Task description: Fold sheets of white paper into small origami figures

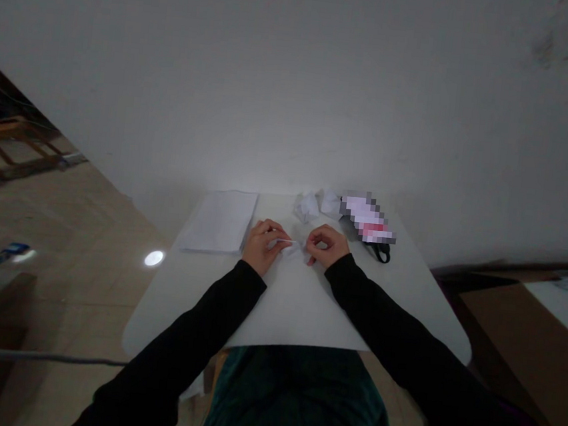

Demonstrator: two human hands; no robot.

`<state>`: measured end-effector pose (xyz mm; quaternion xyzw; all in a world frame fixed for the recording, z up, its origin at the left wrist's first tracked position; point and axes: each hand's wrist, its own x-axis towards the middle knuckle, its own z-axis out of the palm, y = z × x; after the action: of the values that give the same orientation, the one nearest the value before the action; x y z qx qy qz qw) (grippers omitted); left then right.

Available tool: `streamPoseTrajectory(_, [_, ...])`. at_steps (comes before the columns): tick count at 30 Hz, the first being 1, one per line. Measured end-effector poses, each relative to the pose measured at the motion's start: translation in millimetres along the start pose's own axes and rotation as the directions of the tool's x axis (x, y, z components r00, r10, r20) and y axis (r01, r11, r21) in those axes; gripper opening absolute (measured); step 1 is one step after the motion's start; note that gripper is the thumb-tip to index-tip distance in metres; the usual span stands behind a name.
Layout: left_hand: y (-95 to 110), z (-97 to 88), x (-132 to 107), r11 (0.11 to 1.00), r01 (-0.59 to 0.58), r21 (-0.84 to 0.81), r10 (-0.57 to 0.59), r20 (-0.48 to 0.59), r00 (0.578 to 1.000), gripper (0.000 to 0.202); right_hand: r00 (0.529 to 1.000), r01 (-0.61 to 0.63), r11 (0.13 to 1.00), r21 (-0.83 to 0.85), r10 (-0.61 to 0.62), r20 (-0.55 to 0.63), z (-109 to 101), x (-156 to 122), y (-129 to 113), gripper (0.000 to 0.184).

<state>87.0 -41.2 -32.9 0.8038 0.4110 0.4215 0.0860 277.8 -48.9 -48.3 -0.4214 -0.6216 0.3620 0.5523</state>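
A small piece of folded white paper (290, 249) is between my two hands, just above the white table. My left hand (262, 246) pinches its left side between thumb and fingers, with a thin bright edge showing at the fingertips. Curled in a pinch at the paper's right side is my right hand (328, 245); exactly how its fingertips meet the paper is hard to see. Two folded white paper pieces, one nearer (307, 206) and one farther right (329, 202), sit behind the hands. To the left lies a stack of white paper sheets (220, 222).
A phone-like device with a lit, blurred screen (368, 218) and a black strap (383, 253) lies on the table's (299, 315) right side. The wall (294, 107) rises behind. Cardboard (518, 336) stands at right; a wooden stool (10, 136) is far left. A grey cable (39, 356) runs lower left.
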Motion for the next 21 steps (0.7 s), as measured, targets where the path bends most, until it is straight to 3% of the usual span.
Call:
streamPoseTrajectory(3, [-6.8, -8.7, -4.0, 0.984, -0.126, 0.123, 0.113, 0.108, 0.988, 0.009, 1.000, 0.005, 1.000, -0.005, -0.005, 0.025, 0.1, -3.0, -1.9, 0.007])
streamPoseTrajectory(7, [-1.3, -11.3, -8.5, 0.937, -0.315, 0.149, 0.257, 0.313, 0.914, 0.013, 0.993, 0.082, 0.988, -0.129, -0.069, 0.099, 2.6, -10.5, -11.4, 0.008])
streamPoseTrajectory(11, [5.2, -4.6, -9.6, 0.911, -0.383, 0.155, 0.307, 0.367, 0.878, 0.017, 0.982, 0.135, 0.967, -0.214, -0.103, 0.157, 2.4, -13.4, -18.1, 0.011])
streamPoseTrajectory(14, [4.5, -2.0, -10.0, 0.946, -0.294, 0.139, 0.233, 0.343, 0.910, 0.020, 0.984, 0.126, 0.974, -0.190, -0.099, 0.147, 2.3, -13.3, -17.2, 0.014])
streamPoseTrajectory(17, [5.3, -0.8, -10.2, 0.987, -0.107, 0.120, 0.068, 0.291, 0.954, 0.016, 0.985, 0.126, 0.975, -0.182, -0.102, 0.137, 3.0, -12.9, -14.4, 0.016])
streamPoseTrajectory(21, [11.5, 4.0, -8.8, 0.987, 0.110, 0.119, -0.133, 0.207, 0.969, 0.011, 0.989, 0.102, 0.981, -0.164, -0.082, 0.126, 4.6, -13.0, -9.9, 0.017])
